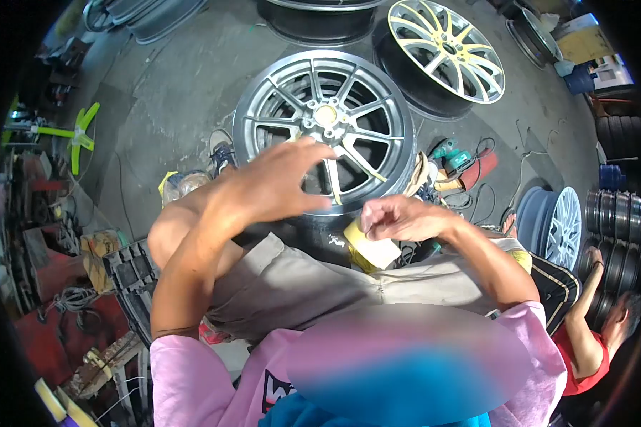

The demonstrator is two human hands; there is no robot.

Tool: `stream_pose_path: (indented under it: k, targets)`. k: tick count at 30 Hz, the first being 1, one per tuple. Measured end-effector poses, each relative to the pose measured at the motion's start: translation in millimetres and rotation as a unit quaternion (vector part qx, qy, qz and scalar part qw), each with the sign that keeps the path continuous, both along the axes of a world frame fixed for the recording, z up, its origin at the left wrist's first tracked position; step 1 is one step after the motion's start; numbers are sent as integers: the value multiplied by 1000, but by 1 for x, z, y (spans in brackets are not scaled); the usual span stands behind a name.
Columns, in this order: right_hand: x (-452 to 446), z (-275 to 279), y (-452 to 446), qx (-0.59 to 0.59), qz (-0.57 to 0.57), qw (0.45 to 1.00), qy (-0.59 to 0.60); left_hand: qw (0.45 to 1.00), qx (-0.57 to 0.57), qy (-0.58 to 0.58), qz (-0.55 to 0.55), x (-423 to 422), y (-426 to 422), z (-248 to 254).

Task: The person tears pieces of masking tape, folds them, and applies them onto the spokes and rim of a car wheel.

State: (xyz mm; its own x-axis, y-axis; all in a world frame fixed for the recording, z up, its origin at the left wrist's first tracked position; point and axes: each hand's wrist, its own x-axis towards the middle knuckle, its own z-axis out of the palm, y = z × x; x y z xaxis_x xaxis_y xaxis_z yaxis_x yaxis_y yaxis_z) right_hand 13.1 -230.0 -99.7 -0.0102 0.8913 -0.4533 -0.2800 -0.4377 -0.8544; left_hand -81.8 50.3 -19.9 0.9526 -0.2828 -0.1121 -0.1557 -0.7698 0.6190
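Observation:
A grey multi-spoke wheel rim (399, 142) lies face up in front of my knees, with pale yellow masking tape (363, 160) on a couple of its lower spokes and a yellow round patch (325, 115) at its hub. Over the rim's lower left side hovers my left hand (281, 181), fingers spread and curved, holding nothing that I can see. My right hand (406, 218) grips a roll of masking tape (372, 245) just below the rim's near edge, above my lap. The fingertips of this hand are pinched together at the roll's top.
Behind to the right leans a rim (449, 48) with yellow-taped spokes. A green power tool (456, 156) and its cable lie right of my rim. A silver rim (563, 228) stands farther right, near a person in red (591, 356). A green fan (82, 135) is at left.

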Motion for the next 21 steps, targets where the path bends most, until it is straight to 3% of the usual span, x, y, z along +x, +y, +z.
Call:
stream_pose_path:
  k: [2, 3, 4, 6, 7, 8, 12, 14, 16, 21]
  targets:
    - [14, 53, 11, -9, -21, 999, 25, 985, -160, 31, -57, 4, -24, -6]
    - [16, 68, 13, 8, -59, 997, 41, 983, -161, -38, -77, 4, -34, -15]
    - [21, 80, 16, 33, -51, 998, -6, 984, -156, -37, -80, 8, -35, -5]
    - [23, 81, 15, 75, -163, 984, -15, 948, -236, 214, 8, 18, -37, 15]
    - [31, 78, 12, 101, -171, 980, -9, 958, -262, 108, -45, 20, -34, 8]
    - [34, 77, 11, 129, -200, 971, -14, 958, -262, 108, -50, 20, -36, 10]
    - [34, 84, 9, 154, -305, 935, -99, 983, -182, 21, 2, 17, -50, 5]
    - [53, 88, 1, 140, -393, 872, -255, 978, -178, -98, 51, 19, -49, 3]
    - [73, 96, -17, 97, -452, 853, -243, 973, -183, -115, 79, 22, -45, 6]
    - [56, 83, -15, 70, -412, 881, -223, 954, -171, -207, 137, 25, -41, 4]
